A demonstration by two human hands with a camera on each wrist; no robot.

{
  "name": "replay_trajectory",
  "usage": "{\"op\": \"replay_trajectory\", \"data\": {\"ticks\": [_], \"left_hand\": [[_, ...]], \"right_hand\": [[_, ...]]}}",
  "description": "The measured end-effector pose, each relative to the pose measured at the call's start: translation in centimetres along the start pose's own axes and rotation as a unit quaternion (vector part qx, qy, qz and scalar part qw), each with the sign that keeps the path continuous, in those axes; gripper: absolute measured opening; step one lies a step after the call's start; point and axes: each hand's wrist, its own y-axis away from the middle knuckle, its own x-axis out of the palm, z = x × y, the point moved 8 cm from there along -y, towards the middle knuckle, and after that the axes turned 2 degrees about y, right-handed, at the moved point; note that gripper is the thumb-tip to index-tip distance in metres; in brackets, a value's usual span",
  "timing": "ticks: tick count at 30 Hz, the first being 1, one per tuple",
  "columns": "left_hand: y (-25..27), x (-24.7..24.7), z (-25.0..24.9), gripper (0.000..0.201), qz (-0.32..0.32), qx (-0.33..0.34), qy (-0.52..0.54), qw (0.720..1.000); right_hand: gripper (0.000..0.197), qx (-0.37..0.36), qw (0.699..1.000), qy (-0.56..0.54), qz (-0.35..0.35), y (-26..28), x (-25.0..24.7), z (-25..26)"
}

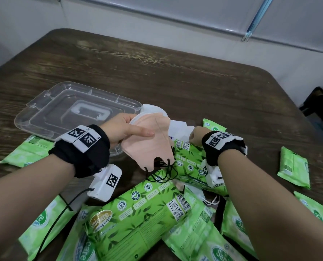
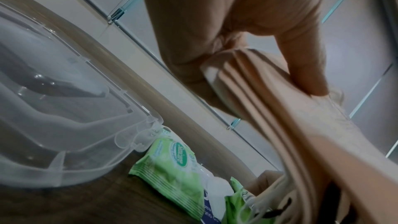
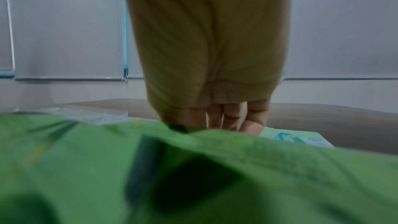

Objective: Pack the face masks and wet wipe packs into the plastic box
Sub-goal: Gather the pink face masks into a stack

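Mid frame, the left hand [image 1: 125,129] holds peach masks [image 1: 149,146]; the right hand [image 1: 195,136] grabs a white mask [image 1: 179,127] beside them

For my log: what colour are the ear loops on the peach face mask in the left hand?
Black ear loops, seen best in the head view.

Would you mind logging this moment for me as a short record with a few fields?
left hand: left hand grips a stack of peach face masks, held above the table
right hand: right hand reaches to a white mask on the pile; grip cannot be told
container: clear plastic piece on the table, nothing in it
wet wipe packs: green packs scattered loose on the wooden table
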Motion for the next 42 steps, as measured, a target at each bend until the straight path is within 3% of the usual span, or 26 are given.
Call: {"op": "replay_trajectory", "data": {"ticks": [3,5,8,10,14,18,21,25,28,30,32,34,36,37,39,40,42], "left_hand": [[0.6,-0.3,-0.3,0.087,-0.008,0.002,-0.001,1.000],[1.1,-0.3,-0.7,0.085,-0.009,0.006,0.000,1.000],[2.0,0.0,-1.6,0.083,-0.009,0.026,0.022,0.999],[2.6,0.4,-2.2,0.084,-0.011,0.040,0.041,0.998],[3.4,1.3,-3.1,0.092,-0.012,0.057,0.055,0.997],[4.7,2.5,-3.9,0.086,-0.006,0.069,0.075,0.995],[6.0,3.9,-4.6,0.066,0.014,0.093,0.109,0.990],[7.0,5.3,-4.8,0.062,0.021,0.104,0.132,0.986],[7.6,6.7,-5.1,0.042,0.025,0.103,0.094,0.990],[8.0,6.9,-5.5,0.031,-0.009,0.113,0.058,0.992],[8.3,6.1,-5.9,0.023,-0.061,0.117,0.043,0.990],[8.7,5.3,-6.1,0.012,-0.091,0.110,0.051,0.988],[9.0,4.7,-6.2,0.008,-0.096,0.102,0.068,0.988],[9.1,4.4,-6.1,0.013,-0.087,0.101,0.068,0.989],[9.0,3.9,-5.9,0.043,-0.067,0.099,0.043,0.992],[8.8,3.6,-5.6,0.060,-0.063,0.098,0.029,0.993],[8.3,3.2,-5.0,0.077,-0.059,0.098,0.029,0.993]], "right_hand": [[0.034,-0.023,0.982,-0.147,-0.117,0.9,-2.9,-0.1],[0.021,-0.029,0.946,-0.233,-0.224,2.4,-5.4,-0.6],[0.003,-0.051,0.902,-0.306,-0.301,5.3,-6.8,-0.5],[0.017,-0.072,0.864,-0.405,-0.291,6.5,-6.3,-0.3],[0.023,-0.114,0.800,-0.565,-0.166,8.1,-4.4,1.3],[0.015,-0.152,0.788,-0.582,-0.133,10.8,-4.8,2.3],[0.017,-0.188,0.776,-0.589,-0.126,13.1,-5.4,2.8],[0.014,-0.198,0.803,-0.541,-0.150,15.1,-5.5,3.4],[0.004,-0.211,0.829,-0.498,-0.143,16.8,-5.8,4.5],[0.015,-0.213,0.842,-0.472,-0.153,17.3,-5.9,4.5],[0.010,-0.215,0.834,-0.483,-0.159,17.5,-5.7,3.7],[0.018,-0.191,0.838,-0.487,-0.154,16.9,-4.6,2.0],[0.035,-0.127,0.898,-0.398,-0.140,15.8,-2.5,-0.2],[0.041,-0.091,0.936,-0.320,-0.119,15.3,-1.2,-1.2],[0.029,-0.021,0.982,-0.171,-0.081,14.8,1.4,-2.9],[0.026,0.011,0.990,-0.120,-0.076,14.7,2.2,-3.5],[0.038,0.062,0.991,-0.072,-0.093,14.3,3.3,-4.5]]}}
